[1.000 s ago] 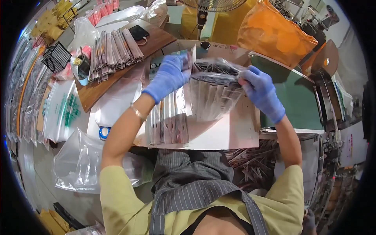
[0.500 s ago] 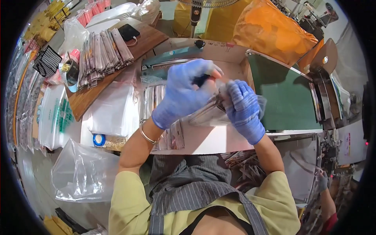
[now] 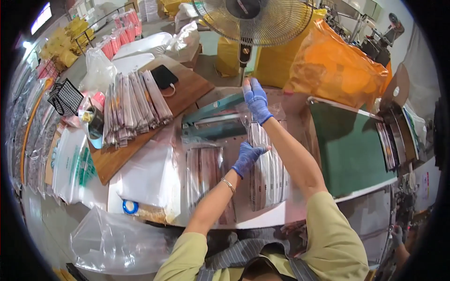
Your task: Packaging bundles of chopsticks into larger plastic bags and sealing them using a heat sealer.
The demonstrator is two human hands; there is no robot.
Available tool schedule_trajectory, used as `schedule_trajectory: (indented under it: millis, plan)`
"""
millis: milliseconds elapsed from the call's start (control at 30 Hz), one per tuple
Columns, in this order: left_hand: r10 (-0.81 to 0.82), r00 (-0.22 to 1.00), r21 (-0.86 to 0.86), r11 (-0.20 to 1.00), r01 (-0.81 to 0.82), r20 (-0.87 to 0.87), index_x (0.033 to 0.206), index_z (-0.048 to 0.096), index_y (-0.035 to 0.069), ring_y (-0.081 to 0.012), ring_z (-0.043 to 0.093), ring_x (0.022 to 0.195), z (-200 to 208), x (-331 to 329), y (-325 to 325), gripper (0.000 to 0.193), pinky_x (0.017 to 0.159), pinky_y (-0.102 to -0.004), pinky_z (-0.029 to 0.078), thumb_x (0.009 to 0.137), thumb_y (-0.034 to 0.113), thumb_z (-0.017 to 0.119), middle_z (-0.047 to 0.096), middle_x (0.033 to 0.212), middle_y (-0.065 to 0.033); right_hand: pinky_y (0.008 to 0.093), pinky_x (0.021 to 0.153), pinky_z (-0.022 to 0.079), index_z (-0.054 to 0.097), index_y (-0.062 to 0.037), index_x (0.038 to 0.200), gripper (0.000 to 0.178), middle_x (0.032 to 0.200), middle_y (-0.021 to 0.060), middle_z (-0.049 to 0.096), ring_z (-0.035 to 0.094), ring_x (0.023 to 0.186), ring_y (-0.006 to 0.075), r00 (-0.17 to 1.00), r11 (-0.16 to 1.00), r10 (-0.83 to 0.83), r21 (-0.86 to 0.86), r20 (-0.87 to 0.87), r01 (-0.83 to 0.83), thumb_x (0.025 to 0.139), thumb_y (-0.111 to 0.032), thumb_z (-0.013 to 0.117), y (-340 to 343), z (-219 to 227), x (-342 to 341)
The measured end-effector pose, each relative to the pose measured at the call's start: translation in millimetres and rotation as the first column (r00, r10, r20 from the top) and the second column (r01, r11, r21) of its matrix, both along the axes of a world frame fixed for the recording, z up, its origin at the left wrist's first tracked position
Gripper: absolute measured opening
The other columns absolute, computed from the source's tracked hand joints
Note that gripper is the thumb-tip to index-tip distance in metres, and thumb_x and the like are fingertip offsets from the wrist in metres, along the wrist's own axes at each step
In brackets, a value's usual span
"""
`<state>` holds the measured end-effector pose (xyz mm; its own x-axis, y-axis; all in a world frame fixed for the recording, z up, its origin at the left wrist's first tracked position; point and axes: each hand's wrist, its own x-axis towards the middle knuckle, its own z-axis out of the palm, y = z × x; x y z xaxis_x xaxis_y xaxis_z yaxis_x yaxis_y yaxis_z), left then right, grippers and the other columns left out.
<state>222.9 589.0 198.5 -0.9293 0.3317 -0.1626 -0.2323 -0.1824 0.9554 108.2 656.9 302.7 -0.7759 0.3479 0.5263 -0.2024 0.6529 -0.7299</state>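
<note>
A row of long, narrow packets in clear plastic (image 3: 268, 187) lies on the work table in front of me. My left hand (image 3: 247, 159), in a blue knitted glove, grips its left edge, thumb across the top; the other fingers are partly hidden. At the far end of this row is my right hand (image 3: 257, 100), also gloved, its fingers stretched out and pointing away from me. Bare fingertips show beyond the glove. Left of the row lies a second group of similar packets (image 3: 205, 173), beneath my left forearm. A teal tray-like piece (image 3: 218, 131) lies beyond them.
A brown board (image 3: 187, 84) at the left carries fanned packets (image 3: 133, 105) and a black phone (image 3: 164, 76). Clear bags (image 3: 143, 175) and blue tape (image 3: 130, 206) sit nearer. A green board (image 3: 349, 150) is at right, a fan (image 3: 253, 21) beyond the table. Another person's gloved hand (image 3: 397, 235) shows far right.
My view has shifted, showing more of the far side. Both hands, earlier raised together over a plastic-wrapped bundle, have come apart; the right reaches farther out, the left is lower on the packets.
</note>
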Motion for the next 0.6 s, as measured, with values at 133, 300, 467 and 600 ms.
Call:
schedule_trajectory:
  millis: [133, 300, 467, 600]
  plan:
    - [0.079, 0.993, 0.097, 0.991, -0.088, 0.091, 0.09, 0.063, 0.003, -0.0131, 0.056, 0.071, 6, -34, -56, 0.031, 0.067, -0.0262, 0.045, 0.063, 0.01, 0.076, 0.062, 0.084, -0.0025, 0.0291, 0.065, 0.045, 0.056, -0.006, 0.096, 0.024, 0.076, 0.0092, 0.06, 0.056, 0.069, 0.0179, 0.858, 0.736, 0.49, -0.455, -0.152, -0.501, 0.081, -0.024, 0.057, -36, 40, 3]
    - [0.183, 0.972, -0.095, 0.981, -0.17, 0.148, 0.088, 0.063, -0.006, -0.0196, 0.058, 0.071, -18, -47, -118, 0.051, 0.069, -0.0317, 0.045, 0.059, 0.032, 0.078, 0.062, 0.081, -0.0117, 0.0222, 0.062, 0.044, 0.062, -0.0062, 0.092, 0.013, 0.075, 0.0022, 0.059, 0.054, 0.07, 0.0085, 0.949, 0.778, 0.313, -0.58, 0.026, -0.241, 0.084, -0.015, 0.057, 29, -57, -13]
    - [0.221, 0.967, -0.401, 0.903, -0.154, 0.126, 0.091, 0.059, -0.01, -0.023, 0.056, 0.087, -19, -42, -122, 0.067, 0.079, -0.0333, 0.043, 0.053, 0.04, 0.08, 0.06, 0.094, -0.0188, 0.0227, 0.058, 0.046, 0.064, -0.0077, 0.092, 0.012, 0.073, 0.0013, 0.061, 0.055, 0.063, 0.009, 0.942, 0.47, 0.325, -0.852, -0.078, -0.233, 0.082, -0.012, 0.06, 31, -93, -12]
    - [0.19, 0.965, -0.281, 0.95, -0.134, 0.179, 0.104, 0.054, -0.01, -0.0237, 0.056, 0.087, 0, -30, -123, 0.075, 0.082, -0.0321, 0.042, 0.051, 0.037, 0.081, 0.059, 0.098, -0.0161, 0.023, 0.058, 0.046, 0.064, -0.0091, 0.093, 0.012, 0.071, 0.0006, 0.06, 0.055, 0.061, 0.0097, 0.944, 0.516, 0.324, -0.826, -0.055, -0.225, 0.083, -0.011, 0.059, 29, -92, -8]
